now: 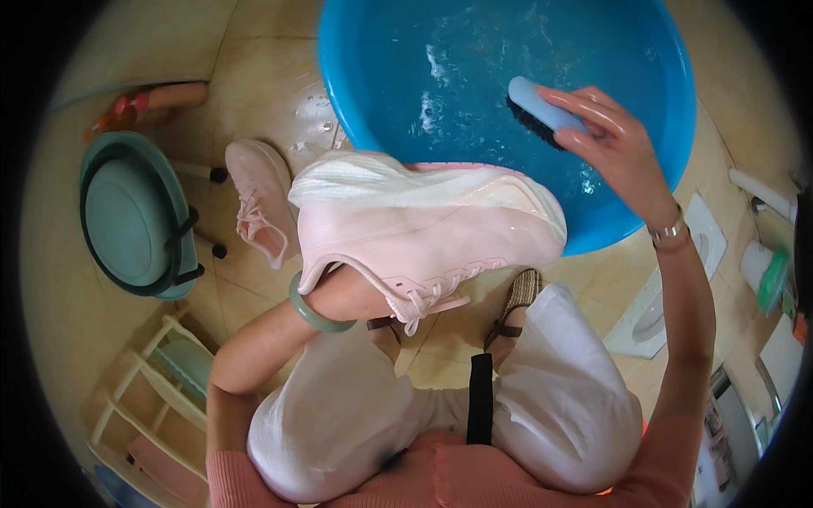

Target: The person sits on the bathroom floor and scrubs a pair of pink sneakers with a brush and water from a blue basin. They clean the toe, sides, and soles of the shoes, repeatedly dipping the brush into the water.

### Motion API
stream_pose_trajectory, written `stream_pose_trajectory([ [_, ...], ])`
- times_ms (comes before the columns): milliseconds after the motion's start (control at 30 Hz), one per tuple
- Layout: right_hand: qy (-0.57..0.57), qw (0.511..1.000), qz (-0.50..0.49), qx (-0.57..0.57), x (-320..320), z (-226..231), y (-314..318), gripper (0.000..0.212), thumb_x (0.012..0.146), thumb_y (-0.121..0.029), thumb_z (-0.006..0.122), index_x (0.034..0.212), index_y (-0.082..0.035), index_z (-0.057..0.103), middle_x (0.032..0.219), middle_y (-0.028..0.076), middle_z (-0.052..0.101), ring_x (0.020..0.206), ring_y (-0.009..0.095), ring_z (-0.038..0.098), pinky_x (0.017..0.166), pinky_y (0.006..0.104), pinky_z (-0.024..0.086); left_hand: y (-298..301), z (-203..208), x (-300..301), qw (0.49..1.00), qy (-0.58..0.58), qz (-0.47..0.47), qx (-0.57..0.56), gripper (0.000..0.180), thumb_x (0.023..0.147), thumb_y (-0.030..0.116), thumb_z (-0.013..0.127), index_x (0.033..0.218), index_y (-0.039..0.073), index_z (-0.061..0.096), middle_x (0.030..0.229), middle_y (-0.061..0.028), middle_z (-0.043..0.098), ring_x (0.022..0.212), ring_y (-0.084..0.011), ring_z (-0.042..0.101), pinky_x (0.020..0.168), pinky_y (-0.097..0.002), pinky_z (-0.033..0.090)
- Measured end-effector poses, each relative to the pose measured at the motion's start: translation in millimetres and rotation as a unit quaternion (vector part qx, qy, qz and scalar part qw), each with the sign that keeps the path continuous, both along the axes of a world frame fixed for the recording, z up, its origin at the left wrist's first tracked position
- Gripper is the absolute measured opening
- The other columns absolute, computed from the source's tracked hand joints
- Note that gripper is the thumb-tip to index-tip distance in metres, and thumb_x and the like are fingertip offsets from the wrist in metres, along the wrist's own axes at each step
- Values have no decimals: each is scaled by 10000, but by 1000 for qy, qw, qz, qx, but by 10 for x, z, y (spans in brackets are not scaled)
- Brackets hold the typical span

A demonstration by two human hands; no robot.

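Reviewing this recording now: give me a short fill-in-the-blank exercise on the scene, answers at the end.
1. The right hand grips a light blue ____ with dark bristles.
2. The left hand, wearing a ____ bangle, is inside a pink sneaker.
3. The blue basin holds ____.
4. The other sneaker is on the tiled ____.

Missing words: brush; green; water; floor.

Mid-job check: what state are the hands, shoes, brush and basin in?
Blue basin: holding water
Held pink shoe: laced, sole facing the basin side
Other pink shoe: laced, on the floor
Brush: bristles downward, apart from the shoes
Left hand: inside the held shoe, mostly hidden
Right hand: closed around the brush
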State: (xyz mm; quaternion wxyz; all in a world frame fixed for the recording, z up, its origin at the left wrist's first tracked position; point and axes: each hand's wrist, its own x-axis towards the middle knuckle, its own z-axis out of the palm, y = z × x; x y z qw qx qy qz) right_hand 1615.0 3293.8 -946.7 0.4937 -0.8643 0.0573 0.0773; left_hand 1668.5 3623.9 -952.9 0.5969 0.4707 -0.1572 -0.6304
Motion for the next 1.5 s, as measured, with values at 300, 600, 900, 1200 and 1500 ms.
stream_pose_trajectory([
  [300, -80, 990, 117, 28, -74, 463, 345, 538, 728, 71, 763, 1250, -50, 710, 1104, 92, 591, 825, 169, 548, 703, 271, 458, -62, 11, 113, 995, -95, -29, -14, 362, 876, 244, 673, 1194, 88, 596, 1105, -112, 602, 1063, -296, 572, 923, -413, 439],
  [600, -137, 982, 129, 5, 124, 524, 666, 564, 731, 91, 785, 1255, -108, 729, 1065, 81, 583, 732, 157, 502, 611, 282, 420, -373, 204, 279, 958, -274, -75, -48, 352, 866, 233, 689, 1174, 83, 611, 1080, -114, 614, 1044, -296, 582, 909, -402, 448],
  [900, -219, 973, 76, -13, 385, 447, 993, 463, 812, 1, 771, 1256, -124, 731, 976, 81, 582, 750, 157, 544, 630, 273, 450, -345, 194, 294, 922, -361, -131, -54, 342, 855, 223, 706, 1155, 79, 626, 1056, -115, 626, 1025, -295, 591, 895, -390, 456],
  [1200, 149, 873, -17, 465, 180, 233, 800, 638, 992, -334, 667, 1527, -85, 422, 916, -63, 562, 669, -6, 414, 511, 179, 270, -535, 455, 288, 894, -423, -132, -75, 381, 859, 200, 712, 1200, 57, 620, 1110, -127, 635, 1065, -292, 598, 934, -371, 460],
  [1500, 148, 803, -103, 568, 36, -16, 948, 519, 972, -354, 661, 1402, -106, 508, 897, -74, 560, 623, -5, 421, 482, 184, 255, -268, 333, 462, 841, -461, -256, -120, 495, 897, 141, 692, 1352, 6, 551, 1288, -148, 619, 1184, -268, 592, 1041, -349, 447],
])
